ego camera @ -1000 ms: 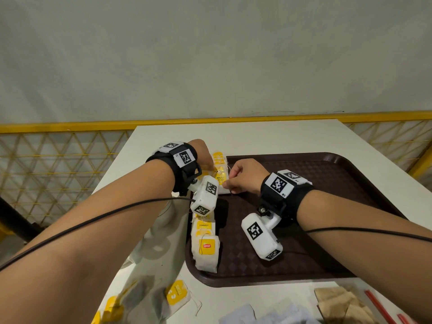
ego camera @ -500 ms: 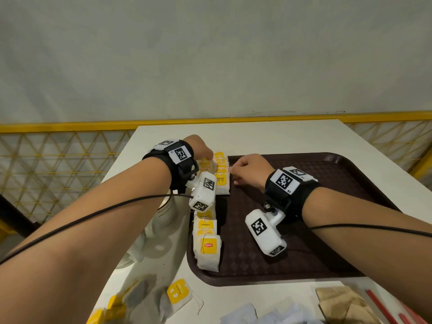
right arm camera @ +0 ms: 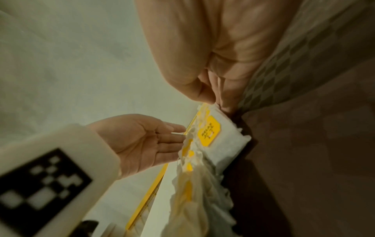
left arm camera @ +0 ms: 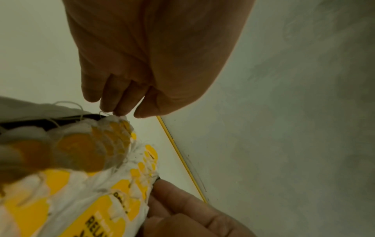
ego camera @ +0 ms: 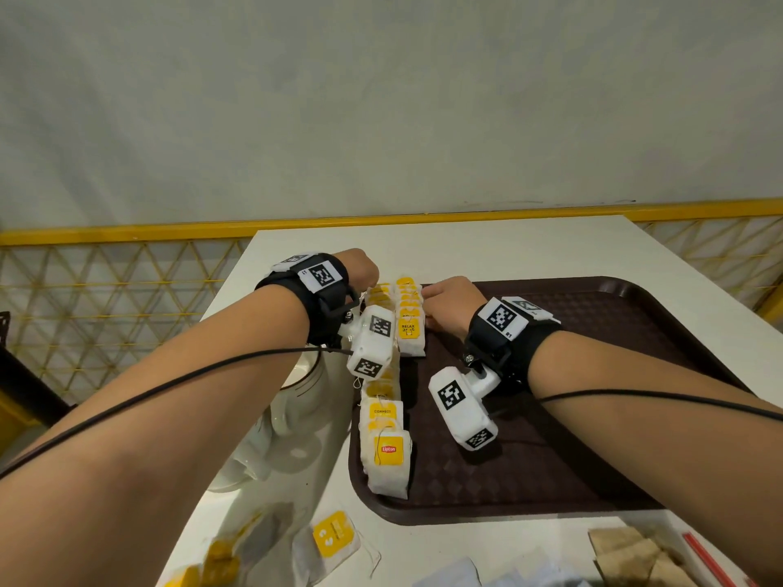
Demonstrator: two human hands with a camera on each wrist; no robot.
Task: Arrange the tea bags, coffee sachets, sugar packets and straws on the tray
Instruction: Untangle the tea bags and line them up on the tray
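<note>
- The tray [ego camera: 614, 307] lies on the white table [ego camera: 487, 247]. Two overlapping rows of tea bags [ego camera: 409, 328] run along the tray's 9 o'clock edge, from 7 o'clock up to 11 o'clock.
- The left hand [ego camera: 360, 269] sits at the 11 o'clock corner, on the outer side of the rows. Its fingers [left arm camera: 119, 105] are straight and close together, with the tips touching the far end of the outer row; nothing is gripped.
- The right hand [ego camera: 451, 302] rests on the tray's inner side of the rows. Its thumb and fingers [right arm camera: 205, 93] are curled and pinch the far edge of the inner row, just past the bag tagged "RELAX".
- Judgement: the step in hand is squaring up the far end of the tea-bag rows.
- Loose tea bags [ego camera: 332, 540] lie off the tray at 7 o'clock. Brown paper packets [ego camera: 627, 552] and a red straw [ego camera: 703, 557] lie off the tray at 5 o'clock. White packets at 6 o'clock are cut off by the frame edge.
- Risk: the bags are soft and only lean on one another. Uneven pressure from either side could fan the row or tip bags over the rim.
- Risk: loose strings trail from the tags. A string caught on a withdrawing finger could drag a bag out of line.
- Risk: a white ceramic vessel [ego camera: 305, 400] stands just beside the tray under the left forearm. A lowered arm could knock it.
</note>
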